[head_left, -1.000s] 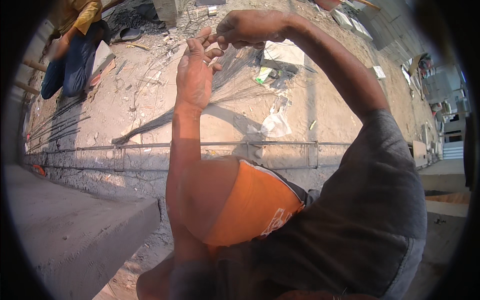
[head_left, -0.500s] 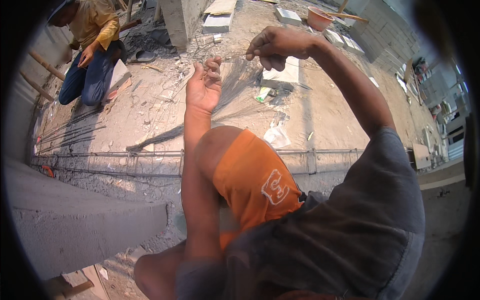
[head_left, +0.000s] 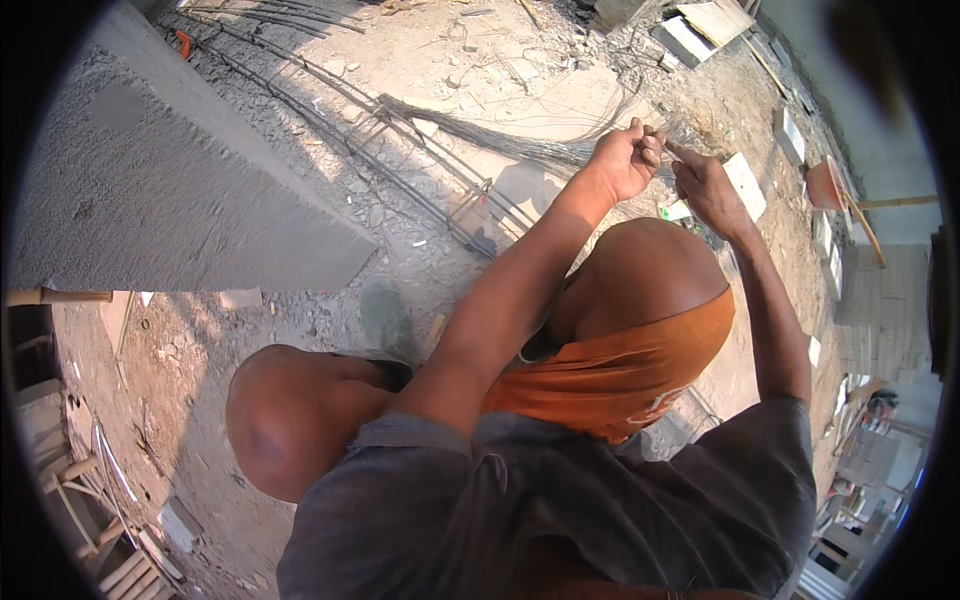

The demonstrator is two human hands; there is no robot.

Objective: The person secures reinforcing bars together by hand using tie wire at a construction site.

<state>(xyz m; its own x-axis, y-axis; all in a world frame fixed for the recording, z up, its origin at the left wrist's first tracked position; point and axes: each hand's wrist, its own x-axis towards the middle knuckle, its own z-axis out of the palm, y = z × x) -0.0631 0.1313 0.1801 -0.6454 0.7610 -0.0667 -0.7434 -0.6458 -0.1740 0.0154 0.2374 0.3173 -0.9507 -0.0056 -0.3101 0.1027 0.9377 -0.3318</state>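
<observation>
My left hand point(head_left: 628, 164) is held out over the ground past my raised knee, its fingers curled closed around thin tie wire. Close beside it, nearly touching, my right hand point(head_left: 708, 192) pinches the wire with thumb and forefinger. The strand is so fine that little of it shows between the hands. On the ground behind and left of them lies a long bundle of dark thin wire point(head_left: 470, 130), its strands fanning out under my left hand. A rebar cage point(head_left: 440, 158) runs beneath the bundle's gathered end.
A grey concrete block or beam point(head_left: 200, 190) fills the left side. Several loose rebars point(head_left: 285, 18) lie at the far left. Pale blocks point(head_left: 745, 185) sit beyond my right hand, with a reddish bucket point(head_left: 825, 185) at the right. Rubble litters the ground.
My view has swung, so the scene appears turned and the other person is out of sight. My hands have come together, and the left fingers have curled in more tightly.
</observation>
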